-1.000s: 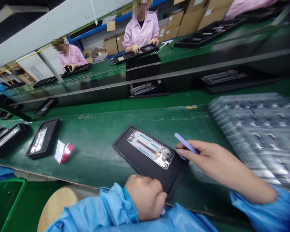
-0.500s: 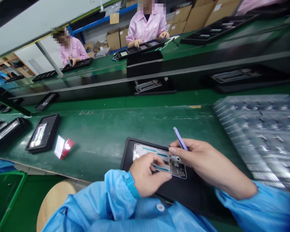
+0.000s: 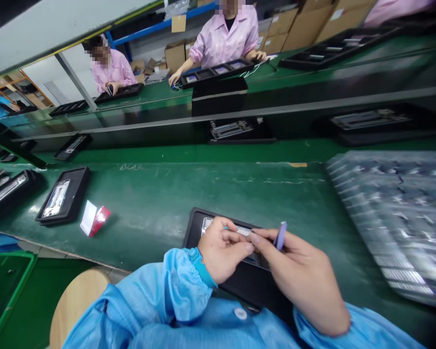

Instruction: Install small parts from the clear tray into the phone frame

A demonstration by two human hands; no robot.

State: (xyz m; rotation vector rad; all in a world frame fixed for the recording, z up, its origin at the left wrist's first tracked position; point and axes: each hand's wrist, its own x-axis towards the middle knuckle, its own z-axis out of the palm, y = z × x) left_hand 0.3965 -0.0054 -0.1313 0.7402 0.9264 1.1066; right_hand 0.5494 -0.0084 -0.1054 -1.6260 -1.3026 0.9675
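A phone frame (image 3: 206, 225) with a bright metal rim lies in a black tray (image 3: 192, 233) in front of me, mostly covered by my hands. My left hand (image 3: 225, 249) is over the frame, fingers curled in towards the thumb. Whatever lies between those fingertips is hidden. Slim and purple, a stick-like tool (image 3: 281, 236) is gripped in my right hand (image 3: 301, 271), pointing up past the index finger. The right fingertips meet or nearly meet the left ones above the frame.
Stacked clear plastic trays (image 3: 396, 218) stand on the right. To the left are a red-and-white slip (image 3: 94, 218) and another black tray (image 3: 78, 194) with a phone frame. More trays line the raised shelf behind. Across the bench, people in pink work at trays.
My right hand has moved left and down, bringing its fingertips to the left hand's. The purple tool is turned and foreshortened. My left fingers have drawn together. A co-worker's arm across has reached outward.
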